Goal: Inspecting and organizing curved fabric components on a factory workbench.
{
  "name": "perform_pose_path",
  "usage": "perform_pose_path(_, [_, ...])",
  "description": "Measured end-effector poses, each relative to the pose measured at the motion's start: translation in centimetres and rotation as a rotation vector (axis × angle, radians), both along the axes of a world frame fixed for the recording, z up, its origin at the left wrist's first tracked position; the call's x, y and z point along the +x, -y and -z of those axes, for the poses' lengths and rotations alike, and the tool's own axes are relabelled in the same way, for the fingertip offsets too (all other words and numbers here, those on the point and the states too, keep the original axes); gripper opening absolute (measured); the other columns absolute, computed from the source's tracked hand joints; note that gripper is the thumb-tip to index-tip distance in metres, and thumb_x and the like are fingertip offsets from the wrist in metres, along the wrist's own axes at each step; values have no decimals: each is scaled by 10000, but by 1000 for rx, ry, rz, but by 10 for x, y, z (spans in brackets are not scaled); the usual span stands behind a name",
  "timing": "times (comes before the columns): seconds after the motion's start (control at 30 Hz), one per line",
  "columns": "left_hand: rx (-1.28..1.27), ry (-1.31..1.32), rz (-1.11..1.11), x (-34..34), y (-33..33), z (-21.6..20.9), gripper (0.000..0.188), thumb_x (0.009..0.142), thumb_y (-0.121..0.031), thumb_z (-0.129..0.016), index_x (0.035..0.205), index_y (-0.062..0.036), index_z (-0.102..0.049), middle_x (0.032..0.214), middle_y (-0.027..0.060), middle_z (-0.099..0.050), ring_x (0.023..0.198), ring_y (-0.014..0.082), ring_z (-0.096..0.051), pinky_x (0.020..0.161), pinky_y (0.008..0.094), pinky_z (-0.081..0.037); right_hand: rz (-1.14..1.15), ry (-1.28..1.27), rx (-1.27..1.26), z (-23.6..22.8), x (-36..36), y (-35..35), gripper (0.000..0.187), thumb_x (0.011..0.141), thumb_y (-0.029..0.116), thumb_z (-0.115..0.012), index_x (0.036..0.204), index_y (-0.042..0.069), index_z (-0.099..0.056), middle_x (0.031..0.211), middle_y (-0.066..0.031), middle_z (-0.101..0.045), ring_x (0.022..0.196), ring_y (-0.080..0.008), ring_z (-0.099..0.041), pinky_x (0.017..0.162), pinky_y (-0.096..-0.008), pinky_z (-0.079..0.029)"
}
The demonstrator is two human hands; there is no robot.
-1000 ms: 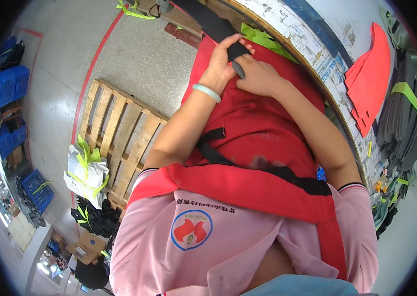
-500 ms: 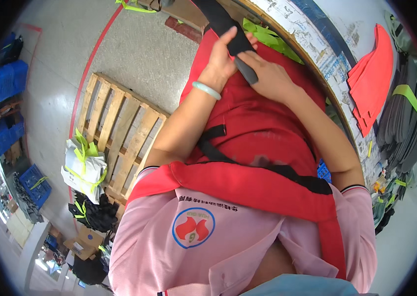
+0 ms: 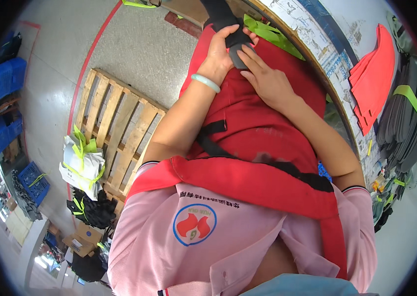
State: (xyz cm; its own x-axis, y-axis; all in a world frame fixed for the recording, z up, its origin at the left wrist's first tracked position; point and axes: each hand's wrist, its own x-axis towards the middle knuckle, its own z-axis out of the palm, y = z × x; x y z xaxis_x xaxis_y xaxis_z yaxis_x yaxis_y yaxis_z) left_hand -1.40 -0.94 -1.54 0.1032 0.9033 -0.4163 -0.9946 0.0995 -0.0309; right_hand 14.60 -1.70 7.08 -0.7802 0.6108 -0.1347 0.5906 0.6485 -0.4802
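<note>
A long dark fabric strip (image 3: 225, 19), black with a grey lower end (image 3: 238, 55), hangs over the red apron on my lap. My left hand (image 3: 222, 53), with a pale green bangle on its wrist, is closed round the strip; its thumb lies across the front and its fingertips show at the far edge. My right hand (image 3: 270, 84) rests from the right with its fingers stretched flat on the grey end. The right thumb stands apart below those fingers, near the strip's tip. The strip's upper part runs out of view at the top.
At the right, a worktable (image 3: 324, 54) carries red fabric pieces (image 3: 373, 81) and a stack of dark grey pieces (image 3: 405, 113) tied with a yellow-green strip. On the left floor lies a wooden pallet (image 3: 120, 116) with a tied white bundle (image 3: 83, 165). Blue crates (image 3: 9, 79) stand farther left.
Both hands have drawn slightly together along the strip. My right hand has shifted down and left, its fingers now flat on the grey end, which has turned and moved up.
</note>
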Motion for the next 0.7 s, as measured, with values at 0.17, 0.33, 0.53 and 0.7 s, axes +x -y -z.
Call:
perform_pose_path(0.17, [80, 52, -22, -3, -1, 4, 274, 905, -168, -517, 1051, 63, -506, 970, 158, -591, 982, 339, -572, 965, 486, -468, -35, 30, 97, 23, -9, -11, 382, 926, 198, -497, 1304, 141, -504, 1330, -28, -525, 813, -321, -661, 607, -430, -543])
perform_pose_path(0.33, [76, 98, 48, 11, 0, -5, 308, 938, -226, -496, 1034, 66, -512, 943, 171, -599, 969, 363, -583, 968, 487, -454, -1, -13, 142, 31, -24, -31, 316, 906, 140, -442, 1199, 114, -555, 1205, -45, -609, 933, -308, -646, 715, -417, -539])
perform_pose_path(0.53, [41, -199, 67, -10, 6, -10, 364, 964, -238, -479, 1139, 78, -522, 1090, 208, -611, 1082, 371, -579, 991, 511, -441, -107, -57, 46, 22, 4, -18, 301, 969, 244, -439, 1237, 141, -531, 1270, -36, -577, 931, -308, -641, 706, -444, -530])
perform_pose_path(0.7, [-66, -364, 23, -2, 1, -13, 247, 929, -132, -520, 1084, 59, -542, 1027, 175, -623, 1035, 329, -593, 954, 488, -472, -52, 32, 74, 31, -17, -30, 281, 952, 195, -423, 1201, 123, -532, 1196, -79, -603, 880, -344, -647, 694, -466, -528])
